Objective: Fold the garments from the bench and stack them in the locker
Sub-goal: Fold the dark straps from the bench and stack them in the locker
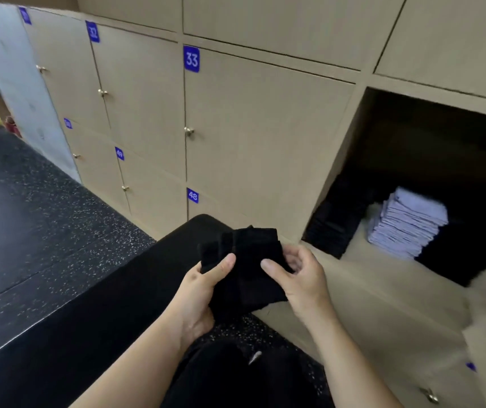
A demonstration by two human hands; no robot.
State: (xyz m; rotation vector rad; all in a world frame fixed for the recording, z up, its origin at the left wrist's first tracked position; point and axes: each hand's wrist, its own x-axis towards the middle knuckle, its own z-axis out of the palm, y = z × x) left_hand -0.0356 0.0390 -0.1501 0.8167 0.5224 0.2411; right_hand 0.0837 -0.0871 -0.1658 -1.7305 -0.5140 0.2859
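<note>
Well, locker (348,154) holds stacks (409,225) (lilac, black).

I see my left hand (203,290) and right hand (297,279) gripping a small folded black cloth garment (253,260) above the long black padded counter (103,313), near the open beige wooden locker (344,160) holding stacked pale lilac cloths (409,222).

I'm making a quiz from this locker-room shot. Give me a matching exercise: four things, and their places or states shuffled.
Things: 1 black garment; 2 lilac stack; 3 door 33; 4 bench.
States: A closed; B inside the open locker; C gripped by left hand and right hand; D standing on the speckled floor.
Pairs: 1-C, 2-B, 3-A, 4-D.
</note>
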